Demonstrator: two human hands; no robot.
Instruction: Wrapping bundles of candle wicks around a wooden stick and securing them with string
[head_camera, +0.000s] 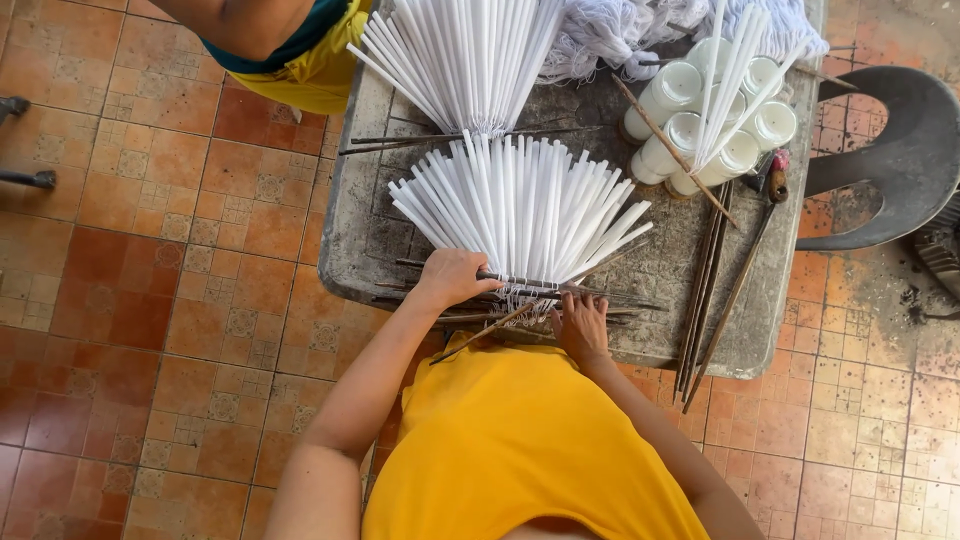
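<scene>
A fan of long thin white candles (525, 205) lies on a grey stone table (360, 240), their wicks gathered at the near end on thin dark rods (540, 287). My left hand (452, 277) is closed over the rods at the fan's left base. At the right base, my right hand (581, 322) rests with its fingers on the white wick strings and rods. A wooden stick (480, 335) runs diagonally under my hands.
A second fan of white candles (470, 60) lies farther back, near another person in a yellow shirt (310, 60). Several thick white candles (700, 120) stand at the back right, beside white string (600, 35), loose rods (710, 290) and a dark plastic chair (900, 150).
</scene>
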